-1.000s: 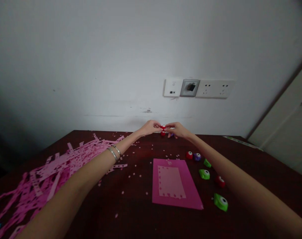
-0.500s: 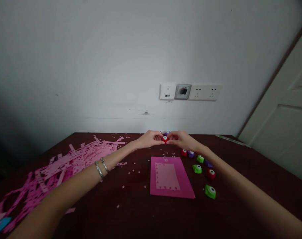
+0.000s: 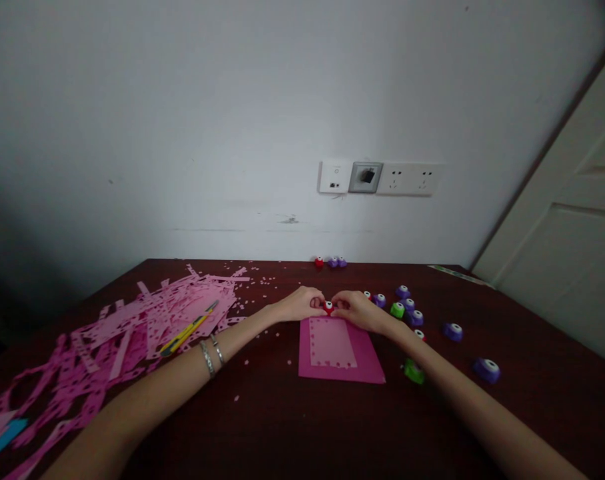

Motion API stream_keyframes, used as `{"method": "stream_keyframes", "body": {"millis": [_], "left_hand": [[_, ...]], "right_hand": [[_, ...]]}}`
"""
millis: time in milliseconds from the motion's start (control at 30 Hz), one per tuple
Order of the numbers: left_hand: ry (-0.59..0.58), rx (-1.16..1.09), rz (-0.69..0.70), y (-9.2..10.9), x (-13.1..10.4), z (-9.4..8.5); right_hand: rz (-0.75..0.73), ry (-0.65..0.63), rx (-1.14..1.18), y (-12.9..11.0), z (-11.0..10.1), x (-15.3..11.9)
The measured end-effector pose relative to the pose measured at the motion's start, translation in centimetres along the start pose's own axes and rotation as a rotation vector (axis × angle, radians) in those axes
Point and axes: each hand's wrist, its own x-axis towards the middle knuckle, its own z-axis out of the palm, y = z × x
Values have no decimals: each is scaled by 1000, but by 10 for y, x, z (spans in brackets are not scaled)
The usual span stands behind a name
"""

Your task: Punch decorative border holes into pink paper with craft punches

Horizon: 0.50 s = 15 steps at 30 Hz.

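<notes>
two hands (image 3: 298, 304) (image 3: 361, 311), red punch (image 3: 328, 307) pinched at card (image 3: 366, 359) edge, tabletop (image 3: 302, 433) stretching nearer

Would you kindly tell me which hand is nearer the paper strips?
Left: the left hand is right of the paper strips; the right hand is farther, beyond the red punch.

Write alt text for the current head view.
Left hand and right hand hold a small red eye-topped piece at the far edge of a magenta sheet bearing a paler pink sheet. On the dark table, pink paper strips and a yellow tool lie to the left, purple pieces and green pieces to the right.
</notes>
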Motion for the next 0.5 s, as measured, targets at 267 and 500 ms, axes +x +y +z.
{"method": "stream_keyframes", "body": {"millis": [267, 500], "left_hand": [[-50, 29, -18, 4, -1, -4], [-81, 9, -46, 5, -3, -6]], "right_hand": [[-8, -27, 5, 3, 3, -1], [-26, -63, -4, 0, 1, -1]]}}
